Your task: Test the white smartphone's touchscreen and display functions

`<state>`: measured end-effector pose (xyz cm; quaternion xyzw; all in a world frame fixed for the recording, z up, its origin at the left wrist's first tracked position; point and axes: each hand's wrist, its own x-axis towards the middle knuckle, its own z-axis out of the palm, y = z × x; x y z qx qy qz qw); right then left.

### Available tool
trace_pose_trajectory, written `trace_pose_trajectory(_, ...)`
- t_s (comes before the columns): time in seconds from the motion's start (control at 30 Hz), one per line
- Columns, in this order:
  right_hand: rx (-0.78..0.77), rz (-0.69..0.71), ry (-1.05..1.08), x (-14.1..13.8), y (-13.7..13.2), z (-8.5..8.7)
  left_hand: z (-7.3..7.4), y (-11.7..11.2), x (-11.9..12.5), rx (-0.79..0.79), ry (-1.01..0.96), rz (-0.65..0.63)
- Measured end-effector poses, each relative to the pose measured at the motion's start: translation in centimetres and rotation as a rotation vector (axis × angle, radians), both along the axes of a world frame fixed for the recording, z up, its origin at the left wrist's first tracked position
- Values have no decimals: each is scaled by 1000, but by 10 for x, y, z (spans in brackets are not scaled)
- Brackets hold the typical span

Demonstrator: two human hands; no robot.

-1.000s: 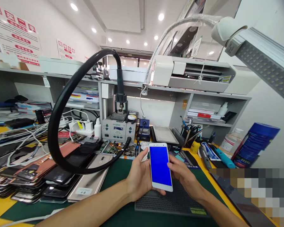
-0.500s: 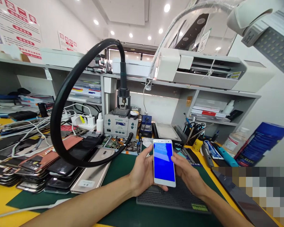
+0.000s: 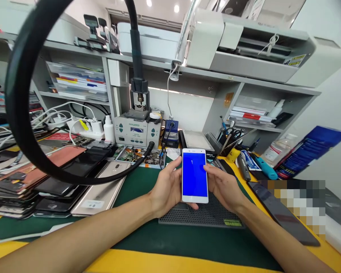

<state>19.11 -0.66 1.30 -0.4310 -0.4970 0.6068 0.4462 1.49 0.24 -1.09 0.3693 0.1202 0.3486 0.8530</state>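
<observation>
A white smartphone (image 3: 194, 175) with a bright blue screen is held upright over a black perforated pad (image 3: 200, 214) on the green work mat (image 3: 136, 189). My left hand (image 3: 166, 189) wraps round the phone's left edge and back, thumb along the side. My right hand (image 3: 223, 185) cups its right edge, fingers curled behind it. Both forearms reach in from the bottom of the view.
A thick black hose (image 3: 22, 113) loops from the grey rework station (image 3: 138, 131) across the left. Stacked phones (image 3: 59, 182) cover the left of the bench. Tools (image 3: 244, 168), a bottle (image 3: 278, 149) and a blue booklet (image 3: 312, 149) lie right; shelves stand behind.
The camera has tipped down and moved closer to the bench. The phone is a little more upright in both hands, and the white logo on its screen has gone, leaving plain blue.
</observation>
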Motion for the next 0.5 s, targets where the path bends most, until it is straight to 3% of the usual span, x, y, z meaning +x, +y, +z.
trace_pose_trajectory(0.5,52,35,10,2,2,-6,-2,2,1,-4,12,31)
